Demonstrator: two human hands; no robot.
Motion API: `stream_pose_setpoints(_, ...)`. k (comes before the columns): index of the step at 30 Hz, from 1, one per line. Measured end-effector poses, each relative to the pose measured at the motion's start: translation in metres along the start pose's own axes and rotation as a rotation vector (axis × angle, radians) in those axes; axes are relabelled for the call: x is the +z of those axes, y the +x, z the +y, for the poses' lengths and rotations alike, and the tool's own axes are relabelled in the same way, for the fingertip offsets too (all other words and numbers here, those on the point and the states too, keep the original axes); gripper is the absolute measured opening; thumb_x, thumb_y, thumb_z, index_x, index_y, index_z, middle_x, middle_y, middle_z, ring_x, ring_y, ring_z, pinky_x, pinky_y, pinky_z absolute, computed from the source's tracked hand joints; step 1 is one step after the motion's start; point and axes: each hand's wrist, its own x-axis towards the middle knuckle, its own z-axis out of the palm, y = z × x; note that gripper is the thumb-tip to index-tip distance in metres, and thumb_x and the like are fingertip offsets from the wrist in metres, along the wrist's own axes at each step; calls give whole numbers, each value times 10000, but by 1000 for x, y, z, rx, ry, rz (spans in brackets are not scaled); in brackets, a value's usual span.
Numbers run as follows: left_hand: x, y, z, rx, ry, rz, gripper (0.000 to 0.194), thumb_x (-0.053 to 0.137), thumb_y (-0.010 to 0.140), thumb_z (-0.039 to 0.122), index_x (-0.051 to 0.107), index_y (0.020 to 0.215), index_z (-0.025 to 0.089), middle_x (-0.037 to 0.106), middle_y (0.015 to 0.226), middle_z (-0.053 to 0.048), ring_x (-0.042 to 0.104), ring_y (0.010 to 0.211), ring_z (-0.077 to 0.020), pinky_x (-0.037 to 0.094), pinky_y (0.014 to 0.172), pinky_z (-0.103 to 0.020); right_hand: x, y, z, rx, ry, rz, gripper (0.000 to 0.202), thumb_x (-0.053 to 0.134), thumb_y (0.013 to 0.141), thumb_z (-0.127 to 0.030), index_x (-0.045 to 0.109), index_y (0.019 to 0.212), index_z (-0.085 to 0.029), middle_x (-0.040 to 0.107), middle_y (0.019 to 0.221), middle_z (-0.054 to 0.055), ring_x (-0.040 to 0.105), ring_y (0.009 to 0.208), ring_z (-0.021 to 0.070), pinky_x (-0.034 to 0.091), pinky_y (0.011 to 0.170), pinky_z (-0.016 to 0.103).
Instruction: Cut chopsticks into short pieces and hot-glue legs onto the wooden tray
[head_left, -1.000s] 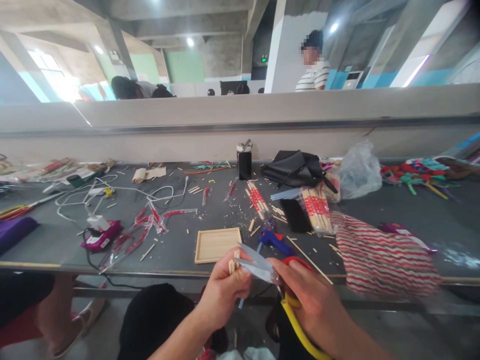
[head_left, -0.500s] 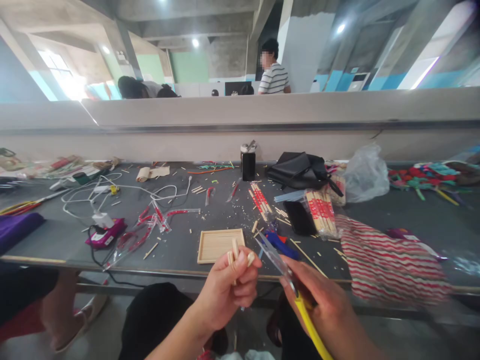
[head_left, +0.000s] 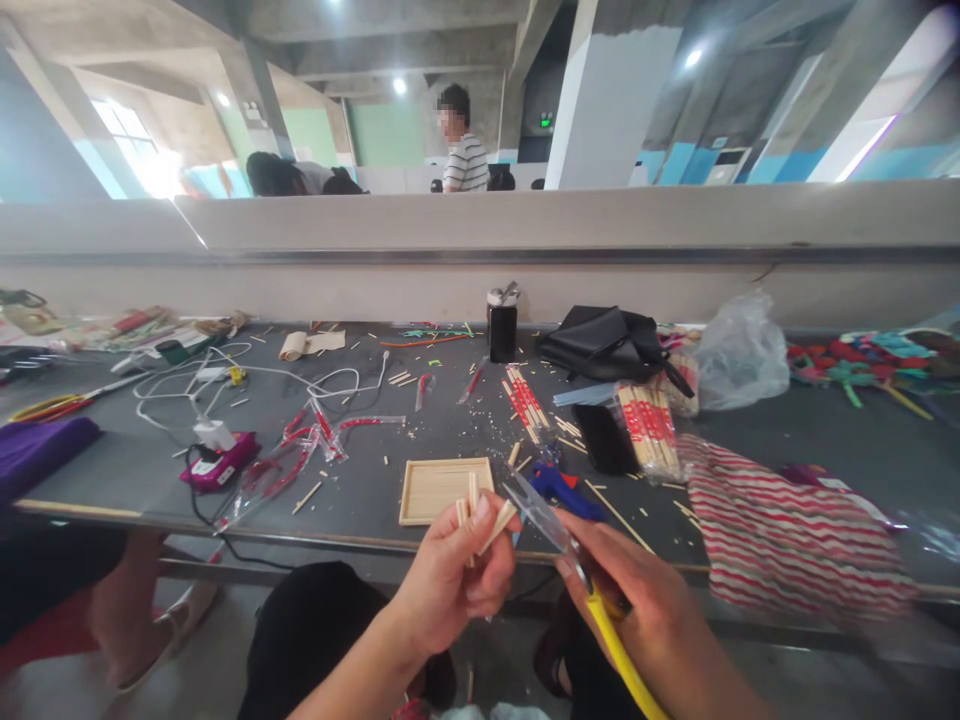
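Left hand [head_left: 454,580]: our fingers are curled in with the thumb pressed down, gripping a few short sticks [head_left: 473,490].
Sticks: held on our side of the tray [head_left: 439,482], covering its near right corner in our view; one leans right, the others point up.
Right hand [head_left: 637,590]: we have it wrapped round the scissors [head_left: 616,645]; how the fingers sit in the handle loops, we cannot tell.
Scissors: right of the tray, blades slightly parted and tips beside the leaning stick; we cannot tell whether they touch it.
Tray: flat on the table [head_left: 360,500], near our edge.
Glue gun [head_left: 559,485]: right of the tray, partly behind the blades.
Phone [head_left: 604,440]: farther right of the tray, touching or just beside a pack [head_left: 646,430] with red bands.
Cloth [head_left: 795,530]: well right of the tray, striped, hanging over the edge.
Bottle [head_left: 502,332]: beyond the tray, near the wall.
Wrappers [head_left: 326,432]: left of the tray, clear and red.
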Motion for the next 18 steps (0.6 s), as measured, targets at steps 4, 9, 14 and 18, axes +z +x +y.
stream_pose_setpoints(4,-2,-1,1,-15,-23,-9,246,513,894,401,511,814,168,309,475,92,139,380,-29,149,349,-140,-8,5,-2,16,-43,-69,452,476,889,-140,453,1324,-263,616,939,42,633,846,180,530,728,276)
stream_pose_setpoints(9,-6,-1,-2,-3,-49,-57,237,603,842,373,457,801,192,255,489,104,123,399,-30,128,378,-146,-16,10,-6,-32,-119,-140,539,470,822,-102,454,1342,-239,580,845,30,617,805,186,533,727,297)
stream_pose_setpoints(14,0,-2,1,29,-51,14,189,610,845,337,513,895,183,321,588,69,219,466,-38,163,419,-149,-16,11,-4,-23,-181,-104,550,466,821,-97,446,1346,-262,577,858,30,621,805,197,537,711,318)
stream_pose_setpoints(18,3,-1,6,43,-111,35,102,557,874,276,527,908,185,388,667,36,294,507,-48,192,423,-151,-11,9,-1,7,-124,-64,514,485,859,-119,437,1347,-274,614,942,39,633,871,197,540,754,320)
